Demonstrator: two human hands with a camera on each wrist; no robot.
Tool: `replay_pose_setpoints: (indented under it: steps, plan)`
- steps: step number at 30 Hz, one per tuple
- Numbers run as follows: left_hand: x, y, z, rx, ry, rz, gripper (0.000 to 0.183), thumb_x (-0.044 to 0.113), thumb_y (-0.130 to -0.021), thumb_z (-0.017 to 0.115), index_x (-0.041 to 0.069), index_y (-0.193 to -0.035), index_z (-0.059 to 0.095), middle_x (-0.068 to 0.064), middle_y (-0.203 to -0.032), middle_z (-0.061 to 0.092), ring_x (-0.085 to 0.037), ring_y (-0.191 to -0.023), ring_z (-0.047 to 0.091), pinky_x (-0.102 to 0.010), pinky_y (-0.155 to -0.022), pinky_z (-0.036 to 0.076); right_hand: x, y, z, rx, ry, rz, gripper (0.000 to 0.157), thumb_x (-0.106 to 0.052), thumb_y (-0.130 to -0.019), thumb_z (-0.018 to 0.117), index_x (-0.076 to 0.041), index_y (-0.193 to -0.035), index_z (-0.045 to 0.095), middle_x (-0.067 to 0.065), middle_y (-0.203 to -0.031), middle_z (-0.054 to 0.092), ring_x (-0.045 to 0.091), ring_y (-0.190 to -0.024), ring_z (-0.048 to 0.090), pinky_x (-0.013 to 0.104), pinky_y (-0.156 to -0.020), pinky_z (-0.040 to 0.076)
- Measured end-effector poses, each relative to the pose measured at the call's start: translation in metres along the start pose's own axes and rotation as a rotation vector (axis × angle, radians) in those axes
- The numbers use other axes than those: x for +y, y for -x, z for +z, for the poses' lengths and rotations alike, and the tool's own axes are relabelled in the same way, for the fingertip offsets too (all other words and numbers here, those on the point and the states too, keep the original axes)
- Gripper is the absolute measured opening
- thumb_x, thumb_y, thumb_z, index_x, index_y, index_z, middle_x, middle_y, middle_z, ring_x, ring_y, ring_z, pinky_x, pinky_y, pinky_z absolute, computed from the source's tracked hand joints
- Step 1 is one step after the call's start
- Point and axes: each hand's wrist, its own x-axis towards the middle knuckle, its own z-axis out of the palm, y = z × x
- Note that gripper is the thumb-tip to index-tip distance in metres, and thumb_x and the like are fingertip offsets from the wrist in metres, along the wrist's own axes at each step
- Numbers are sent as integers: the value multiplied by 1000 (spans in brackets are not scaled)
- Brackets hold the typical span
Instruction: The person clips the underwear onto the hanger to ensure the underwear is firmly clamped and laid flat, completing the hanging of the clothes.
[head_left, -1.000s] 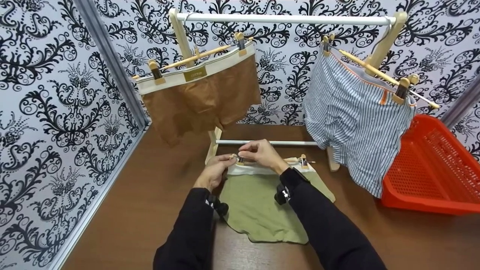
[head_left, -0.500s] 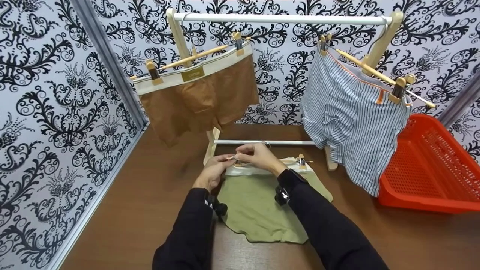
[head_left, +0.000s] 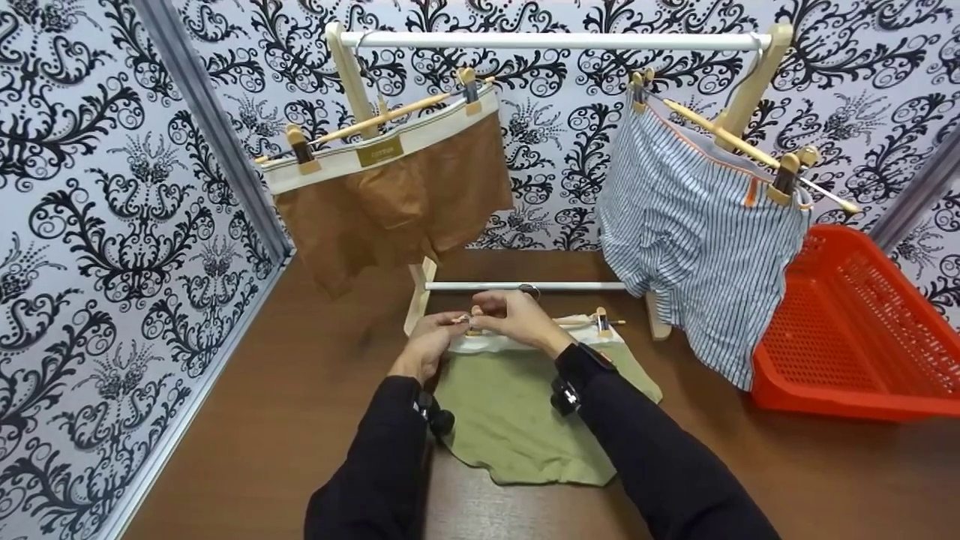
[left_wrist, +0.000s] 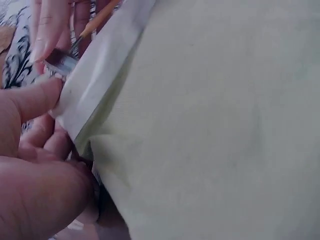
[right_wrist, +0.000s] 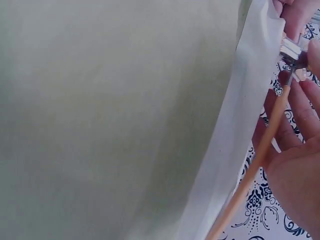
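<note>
A pair of green shorts (head_left: 532,412) with a white waistband (right_wrist: 240,90) lies flat on the table, waistband toward the rack. My left hand (head_left: 431,341) pinches the left end of that waistband. Beside it, the fingers of my right hand (head_left: 517,319) grip the hanger's left clip (right_wrist: 292,52), which sits right at the waistband's end. From this clip the hanger's wooden bar (right_wrist: 260,155) runs along the waistband's edge. At the other end, the right clip (head_left: 603,322) is fastened on the waistband. My fingers partly hide the left clip in the head view.
Behind stands a drying rack with a white top rail (head_left: 555,40). Brown shorts (head_left: 405,195) hang clipped on its left, striped shorts (head_left: 697,217) on its right. An orange-red plastic basket (head_left: 847,401) stands at the right. Patterned walls (head_left: 97,225) close off the left and back.
My right hand has come down slightly at the left clip, and the clip's wooden end now shows above the fingers. My left hand keeps its pinch on the waistband. The head view has shifted slightly.
</note>
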Motion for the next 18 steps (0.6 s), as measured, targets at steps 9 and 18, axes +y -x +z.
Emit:
replay_pose_setpoints:
  steps: [9, 18]
  plan:
    - [12, 3, 16, 191, -301, 50, 38, -3, -89, 52, -8, -125, 59, -23, -118, 64, -29, -106, 59, -37, -91, 48, -1, 30, -33, 127, 95, 53, 45, -18, -91, 77, 1, -129, 65, 17, -121, 71, 32, -115, 65, 44, -104, 46]
    - [37, 0, 36, 286, -652, 508, 35, -3, -84, 62, 1, -118, 66, -19, -117, 66, -37, -113, 58, -48, -100, 43, 10, 88, -85, 336, 64, 197, 37, -6, -93, 72, 13, -123, 64, 27, -117, 69, 40, -108, 67, 45, -95, 53]
